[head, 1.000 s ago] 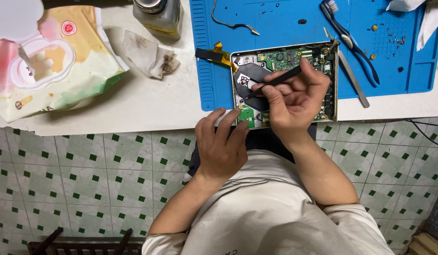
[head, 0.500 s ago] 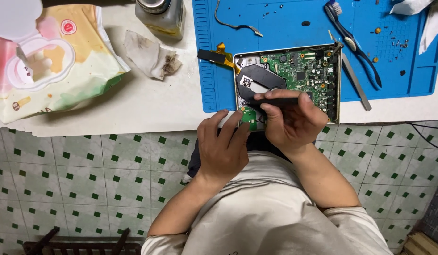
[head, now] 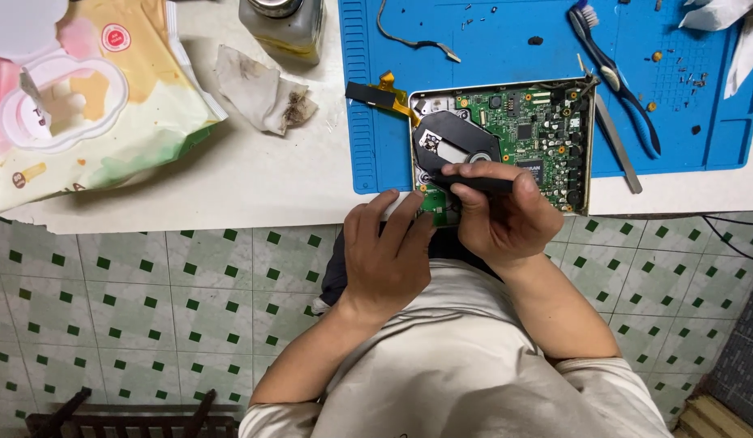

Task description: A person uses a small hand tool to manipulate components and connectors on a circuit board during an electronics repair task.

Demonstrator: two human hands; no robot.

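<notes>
The opened device [head: 506,138] lies in its shallow metal tray on the near edge of the blue work mat [head: 506,40], close to the table's front edge. Its green circuit board [head: 538,130] fills the right part, crowded with small dark chips and silver parts. A black, rounded drive unit [head: 453,142] sits over the left part, and an orange ribbon cable with a black end [head: 380,91] sticks out from the top left corner.

My right hand [head: 506,215] rests over the near edge of the board, fingers curled and pinching a slim black tool [head: 474,183] that lies sideways across the drive unit's lower edge. My left hand [head: 388,251] sits just beside it, fingers pressed together and laid flat, the tips touching the near left corner of the device. Both hands cover that front strip, so I cannot tell what lies beneath them.

On the mat to the right lie a dark toothbrush [head: 615,77] and a flat metal strip [head: 615,142], near the tray's right side. A loose thin wire [head: 413,36] lies on the mat above the device. Left of the mat, on the white table [head: 255,178], sit a soiled crumpled wipe [head: 263,97], a glass jar [head: 283,28] and a large soft pack of wipes [head: 76,97], all well apart from my hands.
</notes>
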